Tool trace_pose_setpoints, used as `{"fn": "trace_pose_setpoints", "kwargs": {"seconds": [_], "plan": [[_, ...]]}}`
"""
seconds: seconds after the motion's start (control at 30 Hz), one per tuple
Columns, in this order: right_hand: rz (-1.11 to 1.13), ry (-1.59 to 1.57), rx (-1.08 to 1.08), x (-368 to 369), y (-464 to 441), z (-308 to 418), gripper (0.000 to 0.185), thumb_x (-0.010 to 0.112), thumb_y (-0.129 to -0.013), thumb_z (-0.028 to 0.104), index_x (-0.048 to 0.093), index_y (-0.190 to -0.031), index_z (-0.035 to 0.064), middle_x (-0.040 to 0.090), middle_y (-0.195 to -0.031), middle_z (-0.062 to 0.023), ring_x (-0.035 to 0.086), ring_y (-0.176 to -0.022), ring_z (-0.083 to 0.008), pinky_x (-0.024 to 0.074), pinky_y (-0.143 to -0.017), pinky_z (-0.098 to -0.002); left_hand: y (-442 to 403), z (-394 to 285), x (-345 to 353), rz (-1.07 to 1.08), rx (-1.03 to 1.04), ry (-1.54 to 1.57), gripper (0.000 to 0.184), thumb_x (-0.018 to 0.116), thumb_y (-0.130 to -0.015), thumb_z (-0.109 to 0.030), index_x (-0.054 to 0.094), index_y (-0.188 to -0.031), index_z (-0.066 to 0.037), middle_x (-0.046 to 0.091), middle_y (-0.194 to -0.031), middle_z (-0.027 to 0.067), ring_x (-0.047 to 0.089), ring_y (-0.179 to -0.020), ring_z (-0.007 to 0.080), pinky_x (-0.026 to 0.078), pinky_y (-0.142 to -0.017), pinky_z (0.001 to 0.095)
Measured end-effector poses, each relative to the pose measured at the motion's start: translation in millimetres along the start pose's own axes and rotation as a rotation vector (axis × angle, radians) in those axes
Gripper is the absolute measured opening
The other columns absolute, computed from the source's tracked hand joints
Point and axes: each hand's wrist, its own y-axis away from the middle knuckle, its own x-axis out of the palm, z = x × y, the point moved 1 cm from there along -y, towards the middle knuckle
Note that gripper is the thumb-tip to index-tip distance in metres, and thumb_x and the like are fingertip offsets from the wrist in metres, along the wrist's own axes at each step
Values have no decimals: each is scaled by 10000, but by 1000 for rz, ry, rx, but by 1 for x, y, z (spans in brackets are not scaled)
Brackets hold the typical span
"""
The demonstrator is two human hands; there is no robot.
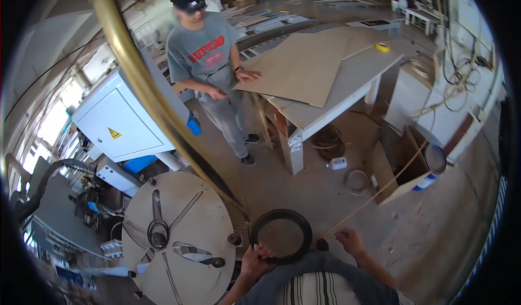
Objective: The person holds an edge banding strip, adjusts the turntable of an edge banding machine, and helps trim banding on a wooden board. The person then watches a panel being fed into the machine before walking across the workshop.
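My left hand (259, 257) is closed around the lower left of a thick black ring (303, 226), which is in front of my body at the bottom middle. To the right, my right hand (350, 241) is held apart from the ring with its fingers curled; whatever they may pinch is too small to make out. A thin tan strip (374, 197) slants down from the upper right and passes close to that hand's fingertips. Left of my left hand stands a large round disc (184, 240) with slots, rollers and a dark central hub.
Across from me a person (209, 61) rests a hand on brown board sheets (298, 66) on a table (380, 61) bearing yellow tape (382, 47). A white electrical cabinet (122, 123) and a brass-coloured pole (135, 61) stand left. An open carton (399, 169) and a can (434, 161) sit right.
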Motion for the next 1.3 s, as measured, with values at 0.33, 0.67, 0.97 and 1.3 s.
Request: {"fn": "trace_pose_setpoints", "kwargs": {"seconds": [0.33, 0.67, 0.97, 1.3], "plan": [[329, 156, -242, -37, -150, 12, 207, 610, -831, 197, 675, -929, 27, 657, -761, -71, 554, -633, -184, 439, -597, -317, -37, 38, 39, -94, 278, 32, 132, 459, -994, -189, 475, -890, -109, 380, -681, -31, 337, -607, 104, 298, -651, 297], [419, 165, -263, 8, -151, 14, 228, 591, -837, 245, 668, -904, 41, 662, -747, -79, 570, -625, -222, 446, -603, -330, -34, 34, 39, -137, 339, 17, 147, 468, -996, -208, 489, -879, -122, 384, -675, -34, 341, -600, 98, 298, -648, 289], [467, 192, -198, 20, -134, 11, 252, 586, -836, 274, 670, -871, 39, 653, -712, -85, 558, -599, -221, 438, -590, -333, -27, 21, 30, -68, 346, 50, 214, 477, -995, -200, 437, -799, -123, 382, -694, -17, 334, -623, 107, 305, -666, 293], [429, 245, -161, 12, -112, 18, 259, 575, -846, 281, 679, -867, 45, 654, -695, -74, 561, -598, -218, 448, -596, -328, -27, 29, 14, 4, 318, 69, 193, 463, -1001, -193, 444, -825, -119, 388, -698, -20, 342, -626, 105, 311, -674, 290]]}}
